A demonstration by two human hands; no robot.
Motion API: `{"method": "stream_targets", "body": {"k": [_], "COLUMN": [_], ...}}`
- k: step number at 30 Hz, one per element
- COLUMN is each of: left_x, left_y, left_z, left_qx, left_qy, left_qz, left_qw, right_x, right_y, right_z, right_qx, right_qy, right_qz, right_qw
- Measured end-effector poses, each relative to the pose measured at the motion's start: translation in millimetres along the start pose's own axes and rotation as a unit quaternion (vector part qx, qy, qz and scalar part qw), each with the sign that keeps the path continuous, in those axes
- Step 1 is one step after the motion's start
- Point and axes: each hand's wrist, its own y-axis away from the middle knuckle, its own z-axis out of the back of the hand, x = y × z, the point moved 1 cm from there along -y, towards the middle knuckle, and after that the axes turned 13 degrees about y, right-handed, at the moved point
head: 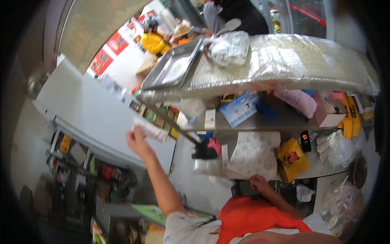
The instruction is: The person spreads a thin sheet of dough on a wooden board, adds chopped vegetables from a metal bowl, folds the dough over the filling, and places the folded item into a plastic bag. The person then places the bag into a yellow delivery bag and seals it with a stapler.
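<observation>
My left hand (137,142) is stretched out to the left with a white paper slip (150,130) pinched between thumb and fingers. The slip bears blurred writing and hangs above a white worktop (106,120). My right hand (259,183) is held low in front of my red apron (256,218), its fingers loosely bent. Just beyond it, a patterned white paper sheet (254,154) lies on the lower counter. I cannot tell whether that hand touches the sheet or the counter edge. A yellow printed bag (292,160) lies right of the sheet.
A metal tray (174,65) and a white plastic bag (230,48) rest on the foil-covered top (298,61). Below is a shelf with a blue box (239,108). A pole (170,122) slants down to a black and pink bundle (207,148). Beyond stands a person in yellow (154,42).
</observation>
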Motion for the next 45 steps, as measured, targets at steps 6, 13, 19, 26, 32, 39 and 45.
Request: {"method": "stream_targets", "body": {"k": [6,13,19,26,32,39,45], "left_x": [-22.7,11.2,72.6,78.0,131.6,190.2,279.6], "left_y": [51.3,153.2,314.4,368.8,408.6,453.4,516.7], "left_z": [-5.4,-38.6,-43.7,-22.0,-24.8,-137.0,-162.6], "left_qx": [0.011,0.209,0.550,0.528,0.642,0.274,0.190], "left_qy": [-0.035,-0.023,-0.074,0.014,0.023,0.107,0.209], "left_qz": [0.038,0.216,0.320,0.430,0.520,0.884,0.880], "left_qw": [0.999,0.954,0.768,0.732,0.563,0.364,0.381], "right_x": [2.5,47.8,78.3,49.5,7.7,-62.1,-38.3], "right_y": [28.0,25.7,21.7,49.2,61.3,45.2,60.6], "right_z": [-6.5,-20.4,-48.0,-57.9,-35.6,63.5,95.7], "right_qx": [0.027,0.006,-0.163,-0.333,-0.466,-0.688,-0.532], "right_qy": [-0.028,-0.014,-0.034,0.101,0.041,0.235,0.194], "right_qz": [0.009,0.120,0.206,0.106,0.074,-0.133,-0.026], "right_qw": [0.999,0.993,0.964,0.932,0.881,0.674,0.824]}}
